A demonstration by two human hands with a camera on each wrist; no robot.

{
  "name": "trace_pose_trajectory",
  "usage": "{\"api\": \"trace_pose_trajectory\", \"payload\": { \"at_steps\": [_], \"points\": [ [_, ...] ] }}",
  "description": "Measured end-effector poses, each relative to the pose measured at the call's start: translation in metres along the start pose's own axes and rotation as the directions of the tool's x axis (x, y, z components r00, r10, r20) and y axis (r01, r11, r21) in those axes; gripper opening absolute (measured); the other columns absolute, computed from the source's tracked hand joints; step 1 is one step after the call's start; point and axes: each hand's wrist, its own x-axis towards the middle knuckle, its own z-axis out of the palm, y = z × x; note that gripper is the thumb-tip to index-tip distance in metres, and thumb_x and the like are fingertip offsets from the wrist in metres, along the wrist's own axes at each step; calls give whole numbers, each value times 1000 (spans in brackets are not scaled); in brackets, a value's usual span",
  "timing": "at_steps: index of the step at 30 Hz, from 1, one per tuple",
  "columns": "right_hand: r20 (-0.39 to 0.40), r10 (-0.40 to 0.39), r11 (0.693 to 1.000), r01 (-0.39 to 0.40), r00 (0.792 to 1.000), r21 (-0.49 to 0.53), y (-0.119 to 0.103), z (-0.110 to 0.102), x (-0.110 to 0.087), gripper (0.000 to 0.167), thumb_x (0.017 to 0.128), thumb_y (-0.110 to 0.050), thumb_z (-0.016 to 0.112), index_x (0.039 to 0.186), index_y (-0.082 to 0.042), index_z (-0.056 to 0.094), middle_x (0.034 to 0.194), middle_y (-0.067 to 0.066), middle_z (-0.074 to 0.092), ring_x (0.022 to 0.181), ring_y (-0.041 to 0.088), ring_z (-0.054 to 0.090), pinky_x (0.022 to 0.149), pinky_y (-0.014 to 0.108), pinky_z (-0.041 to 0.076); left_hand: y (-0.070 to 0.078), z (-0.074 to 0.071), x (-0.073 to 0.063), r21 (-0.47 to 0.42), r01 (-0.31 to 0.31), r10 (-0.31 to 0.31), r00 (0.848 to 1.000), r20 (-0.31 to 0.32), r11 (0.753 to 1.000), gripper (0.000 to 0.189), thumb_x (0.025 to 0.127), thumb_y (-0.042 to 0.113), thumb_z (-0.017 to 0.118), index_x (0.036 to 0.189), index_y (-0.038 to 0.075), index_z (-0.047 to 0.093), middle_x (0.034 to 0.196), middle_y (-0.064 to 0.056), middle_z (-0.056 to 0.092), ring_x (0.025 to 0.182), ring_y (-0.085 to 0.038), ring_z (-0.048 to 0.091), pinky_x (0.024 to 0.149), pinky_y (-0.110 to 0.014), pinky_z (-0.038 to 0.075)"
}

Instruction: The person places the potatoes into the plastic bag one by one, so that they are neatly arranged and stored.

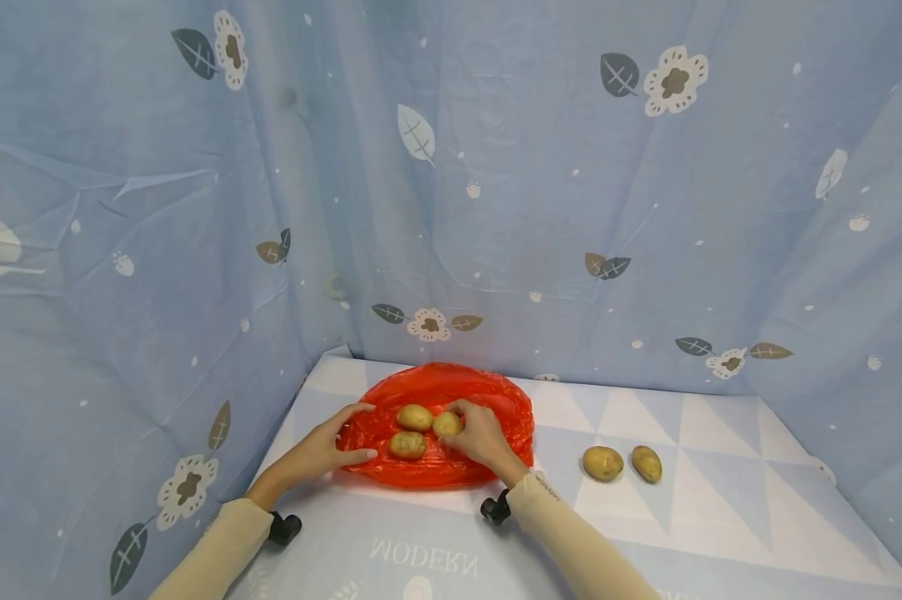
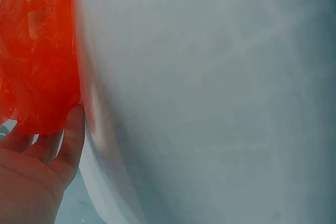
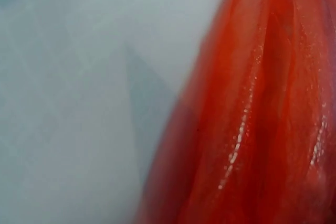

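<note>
While the left hand rested loosely spread against the left edge of the red plastic bag, thumb and fingers apart, a back potato and a front potato lay inside it. Just right of them, the right hand pinched a third potato, also inside the bag. Outside, well right of the bag, a rounder potato and a slimmer potato sat near each other on the patterned table.
</note>
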Motion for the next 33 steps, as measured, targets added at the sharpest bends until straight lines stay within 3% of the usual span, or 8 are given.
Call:
{"api": "trace_pose_trajectory", "payload": {
  "at_steps": [7,11,19,29,33],
  "points": [
    [51,16,1000,-17,999,21,-1,-8,2,47,84,-21,87,124,-8,67,116,5,68,107,27,60,97,46,53,-1,0,2,15,1,-1,1000,0,1000,79,85,39,85,151,27,44,152,-13,46,132,-37,49,108,-60,43],
    [49,10,998,-13,999,54,-3,-19,2,49,85,-20,86,127,-4,67,117,10,69,104,29,62,91,45,55,-1,0,2,15,-2,2,1000,8,1000,79,86,39,84,152,26,43,154,-14,44,136,-39,45,110,-63,40],
    [15,-35,996,34,999,77,-5,-41,-2,47,88,-18,84,128,-3,66,121,17,69,102,31,65,84,41,57,-1,0,0,30,5,-5,1000,11,1000,80,86,41,84,152,25,43,156,-15,41,141,-42,40,111,-66,36],
    [-75,-62,996,67,995,65,4,-73,-15,40,88,-17,83,124,-11,69,114,3,72,100,29,68,82,39,58,2,1,-1,45,22,-22,1000,7,999,82,86,42,84,153,25,41,159,-17,38,143,-44,37,111,-68,35],
    [-87,-45,998,48,995,40,10,-86,-21,42,89,-19,83,127,-10,68,116,7,72,97,26,69,80,38,59,2,1,-2,50,21,-22,1000,12,998,81,87,41,83,154,25,40,160,-17,36,144,-45,36,111,-69,35]
  ]
}}
